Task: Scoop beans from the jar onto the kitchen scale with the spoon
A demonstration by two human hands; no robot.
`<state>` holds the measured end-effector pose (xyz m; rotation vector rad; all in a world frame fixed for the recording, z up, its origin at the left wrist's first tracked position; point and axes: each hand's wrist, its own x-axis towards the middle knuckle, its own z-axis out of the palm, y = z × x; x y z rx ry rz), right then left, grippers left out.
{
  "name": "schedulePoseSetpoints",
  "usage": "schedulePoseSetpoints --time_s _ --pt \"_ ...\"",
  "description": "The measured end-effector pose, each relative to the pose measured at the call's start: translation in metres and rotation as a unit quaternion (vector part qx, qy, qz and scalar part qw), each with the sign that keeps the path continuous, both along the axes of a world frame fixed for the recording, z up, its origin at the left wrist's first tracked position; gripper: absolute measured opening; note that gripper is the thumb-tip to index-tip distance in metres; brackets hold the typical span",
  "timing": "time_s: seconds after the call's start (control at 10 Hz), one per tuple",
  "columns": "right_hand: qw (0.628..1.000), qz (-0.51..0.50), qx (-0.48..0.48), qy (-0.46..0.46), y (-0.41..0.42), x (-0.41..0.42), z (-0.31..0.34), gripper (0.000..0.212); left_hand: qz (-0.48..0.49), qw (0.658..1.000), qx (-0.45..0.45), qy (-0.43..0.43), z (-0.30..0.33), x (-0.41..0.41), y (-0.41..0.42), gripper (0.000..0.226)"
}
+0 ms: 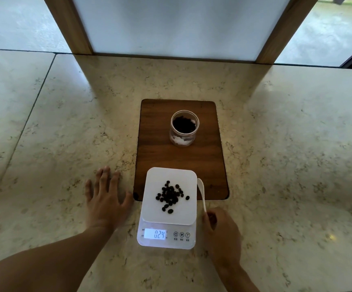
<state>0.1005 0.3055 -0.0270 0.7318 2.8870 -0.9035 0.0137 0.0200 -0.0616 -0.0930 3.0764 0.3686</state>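
Observation:
A white kitchen scale [153,213] sits near me, partly over the front edge of a dark wooden board [160,144]. A small pile of dark beans [170,196] lies on its platform and the display reads 0.24. An open clear jar [184,128] holding dark beans stands upright further back on the board. My right hand [222,234] grips the handle of a white spoon [201,192], whose bowl points away from me just right of the scale. My left hand [105,199] rests flat on the counter left of the scale, fingers spread, holding nothing.
The board lies on a pale marble counter [65,133]. Behind it rise a frosted panel [179,24] in a wooden frame and windows on both sides.

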Motion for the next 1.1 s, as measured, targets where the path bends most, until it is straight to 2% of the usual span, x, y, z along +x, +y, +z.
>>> schedulePoseSetpoints --time_s 0.3,0.8,1.0,1.1 --pt "0.999 0.020 -0.006 -0.035 0.005 -0.009 0.004 0.012 0.006 1.000 0.006 0.005 0.000 -0.008 0.004 0.076" --pt "0.994 0.027 0.012 -0.107 0.003 -0.030 0.020 0.020 0.000 0.999 0.017 -0.047 0.013 -0.001 0.002 0.080" --pt "0.988 0.048 0.006 -0.145 0.009 -0.042 0.030 0.025 -0.007 0.994 0.014 -0.110 0.021 -0.007 -0.001 0.086" --pt "0.987 0.063 0.017 -0.147 0.015 -0.057 0.042 0.030 -0.004 0.989 0.024 -0.146 0.026 -0.017 -0.005 0.080"
